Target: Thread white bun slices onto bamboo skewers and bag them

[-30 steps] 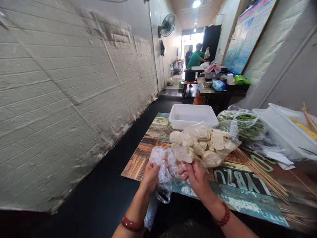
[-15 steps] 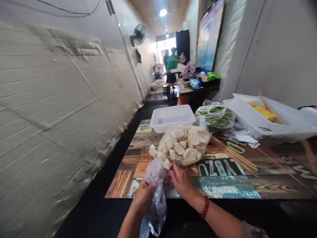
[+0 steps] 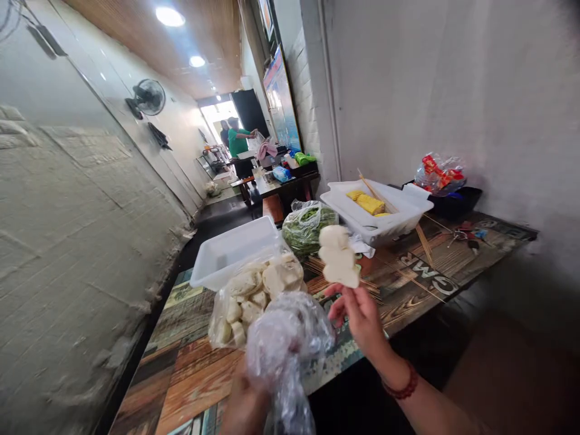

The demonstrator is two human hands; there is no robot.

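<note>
My right hand [image 3: 357,317] pinches the lower end of a skewer of white food slices [image 3: 339,257], held upright above the table. Its stick is hidden by the slices and my fingers. My left hand [image 3: 251,393], smeared by motion and partly covered, grips a crumpled clear plastic bag [image 3: 283,344]. Just beyond it lies a clear bag of white food pieces [image 3: 249,296], round and cut. Behind my right hand, several thin bamboo sticks [image 3: 317,266] are spread on the table.
An off-white plastic tub [image 3: 235,241] stands behind the food bag. Beside it are a bag of green vegetables [image 3: 308,226] and a white tray [image 3: 344,211] holding yellow food [image 3: 369,202]. Keys [image 3: 466,234] lie at the right. A person in green [image 3: 238,142] stands far back.
My right hand has lifted the skewer of white slices up and right, away from the plastic bag. My left hand still has the bag. The view has turned right.
</note>
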